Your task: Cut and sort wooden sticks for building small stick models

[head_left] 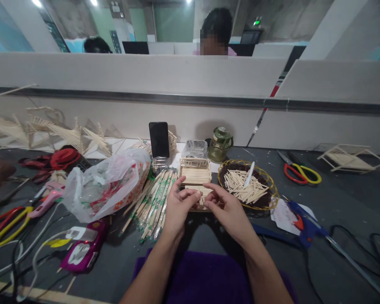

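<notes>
My left hand (pixel 179 207) and my right hand (pixel 226 209) meet at the near edge of a small wooden stick model (pixel 194 173) on the dark desk. Both hands have their fingers curled in a pinch, and a short wooden stick (pixel 200 196) shows between the fingertips. The model is a flat frame of pale sticks with a low railing at its far end. Just right of my right hand stands a round wicker basket (pixel 269 202) with several cut sticks and a white strip in it.
Wrapped chopstick bundles (pixel 152 202) lie left of the model, beside a plastic bag (pixel 104 185). A phone (pixel 158 139) stands upright behind, with a green glass jar (pixel 220 145). Scissors (pixel 299 173), a blue glue gun (pixel 305 221), cables, a pink glue gun (pixel 47 198) and another person beyond the partition.
</notes>
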`<state>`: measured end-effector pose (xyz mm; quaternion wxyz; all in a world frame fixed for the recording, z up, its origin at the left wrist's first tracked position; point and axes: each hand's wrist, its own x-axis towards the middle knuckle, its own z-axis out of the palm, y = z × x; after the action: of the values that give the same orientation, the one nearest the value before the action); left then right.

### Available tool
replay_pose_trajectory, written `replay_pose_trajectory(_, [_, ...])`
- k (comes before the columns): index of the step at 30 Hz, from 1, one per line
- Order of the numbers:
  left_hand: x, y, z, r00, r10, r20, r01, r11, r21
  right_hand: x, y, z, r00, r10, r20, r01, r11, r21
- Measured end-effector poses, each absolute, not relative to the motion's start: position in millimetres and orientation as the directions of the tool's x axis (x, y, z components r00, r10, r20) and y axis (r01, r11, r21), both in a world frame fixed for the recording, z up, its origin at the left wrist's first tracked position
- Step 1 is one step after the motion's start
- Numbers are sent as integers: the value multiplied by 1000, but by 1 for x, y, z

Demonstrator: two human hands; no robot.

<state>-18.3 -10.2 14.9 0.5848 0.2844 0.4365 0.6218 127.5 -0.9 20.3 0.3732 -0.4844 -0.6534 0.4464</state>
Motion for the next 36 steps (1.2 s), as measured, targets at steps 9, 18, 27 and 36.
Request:
replay_pose_trajectory(9, [-19,-9,13,-79,970,-231,-524,157,837,133,-6,12,-320,941,107,283,203,-937])
replay_pose_trajectory(18, [-18,-11,14,-25,977,-212,-504,171,847,137,-5,7,-324,938,121,303,224,-926])
replay_pose_trajectory(27, [-11,-15,15,-132,989,-63,-338,15,941,154,-3,10,-221,972,77,317,146,-937])
replay_pose_trajectory(36, [-4,-24,10,-93,995,41,30,-38,999,152,-3,14,-253,964,83,286,156,-945])
